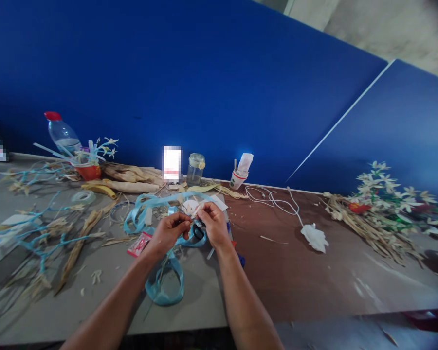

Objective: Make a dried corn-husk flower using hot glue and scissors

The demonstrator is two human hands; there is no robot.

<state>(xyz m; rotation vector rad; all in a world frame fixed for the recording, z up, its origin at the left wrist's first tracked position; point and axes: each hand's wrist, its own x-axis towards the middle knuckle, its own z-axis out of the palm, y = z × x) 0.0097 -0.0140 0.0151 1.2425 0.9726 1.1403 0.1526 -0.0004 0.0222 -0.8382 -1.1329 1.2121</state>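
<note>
My left hand (170, 231) and my right hand (212, 222) meet over the table, fingers pinched together on a small pale dried-husk flower (192, 209) held between them. A thin stem runs down from the hands toward me. Light blue ribbon (165, 287) loops under and around both hands, with more of the ribbon curling behind them. A small red packet (139, 244) lies just left of my left wrist. What exactly each fingertip grips is partly hidden.
Dried husks and blue-wrapped stems (40, 233) cover the left side. A plastic bottle (62, 133), red cup (89, 171), tape roll (83, 197), glass jar (195, 168) and paper cup (238, 179) stand along the blue wall. White cable (277, 199) and finished flowers (383, 194) lie right.
</note>
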